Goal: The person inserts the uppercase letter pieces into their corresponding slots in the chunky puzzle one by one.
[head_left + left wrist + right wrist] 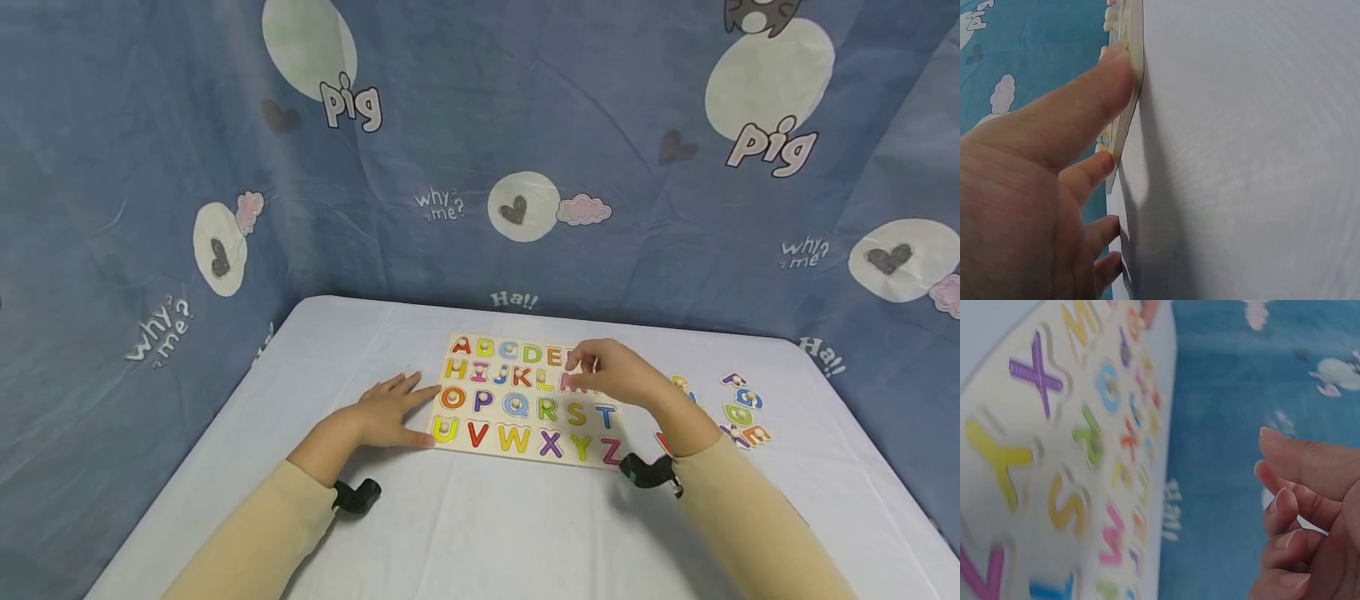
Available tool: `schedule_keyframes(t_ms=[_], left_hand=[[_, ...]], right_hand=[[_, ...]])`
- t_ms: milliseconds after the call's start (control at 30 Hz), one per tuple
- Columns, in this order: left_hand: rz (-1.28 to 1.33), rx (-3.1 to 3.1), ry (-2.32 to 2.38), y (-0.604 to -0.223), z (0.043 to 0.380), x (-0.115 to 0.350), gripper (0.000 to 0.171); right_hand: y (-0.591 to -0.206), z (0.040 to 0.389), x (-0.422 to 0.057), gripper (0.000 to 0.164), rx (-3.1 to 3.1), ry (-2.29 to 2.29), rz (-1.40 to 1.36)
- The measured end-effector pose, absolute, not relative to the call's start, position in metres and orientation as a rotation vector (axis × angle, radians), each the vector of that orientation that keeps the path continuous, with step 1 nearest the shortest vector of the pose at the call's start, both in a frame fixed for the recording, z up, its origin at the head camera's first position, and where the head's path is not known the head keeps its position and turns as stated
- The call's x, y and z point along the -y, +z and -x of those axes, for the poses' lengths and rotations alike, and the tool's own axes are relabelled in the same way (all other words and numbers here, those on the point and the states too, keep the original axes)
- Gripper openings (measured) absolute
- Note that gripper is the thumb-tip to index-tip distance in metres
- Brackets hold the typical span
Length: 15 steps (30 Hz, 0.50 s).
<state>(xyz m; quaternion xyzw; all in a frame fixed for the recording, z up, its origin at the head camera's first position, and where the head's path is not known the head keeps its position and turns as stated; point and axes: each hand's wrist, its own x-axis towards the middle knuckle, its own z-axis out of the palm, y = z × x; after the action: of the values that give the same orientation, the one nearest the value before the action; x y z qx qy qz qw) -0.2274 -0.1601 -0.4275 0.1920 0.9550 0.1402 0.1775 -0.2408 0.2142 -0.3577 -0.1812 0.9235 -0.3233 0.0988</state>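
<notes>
"What's in your fingers (1310,464)?"
"Nothing: my right hand (613,371) is loosely curled above the letter board (497,418); my left hand (384,415), spread, touches its edge."
"The board?"
"On the desk (487,533), left of loose letters (738,414)."

Loose letters (738,415) lie right of the board (497,419).

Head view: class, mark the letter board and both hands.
Letter board (495,417): head view, on bare surface between letter rows.
Left hand (384,417): head view, on the back of the hand.
Right hand (621,372): head view, on the back of the hand.
</notes>
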Motion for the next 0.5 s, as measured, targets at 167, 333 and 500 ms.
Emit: schedule_keyframes(t_ms=[167,333,500], left_hand=[[-0.536,-2.701,0.388,-0.428,0.227,0.161,0.091],[-0.537,-2.704,0.400,-0.429,0.228,0.161,0.092],[-0.532,-2.707,0.384,-0.430,0.229,0.161,0.092]], right_hand=[[-0.352,0.229,-0.246,0.017,-2.791,-1.013,0.438],[-0.350,0.217,-0.281,0.022,-2.852,-1.008,0.327],[-0.351,0.206,-0.318,0.029,-2.908,-0.984,0.231]])
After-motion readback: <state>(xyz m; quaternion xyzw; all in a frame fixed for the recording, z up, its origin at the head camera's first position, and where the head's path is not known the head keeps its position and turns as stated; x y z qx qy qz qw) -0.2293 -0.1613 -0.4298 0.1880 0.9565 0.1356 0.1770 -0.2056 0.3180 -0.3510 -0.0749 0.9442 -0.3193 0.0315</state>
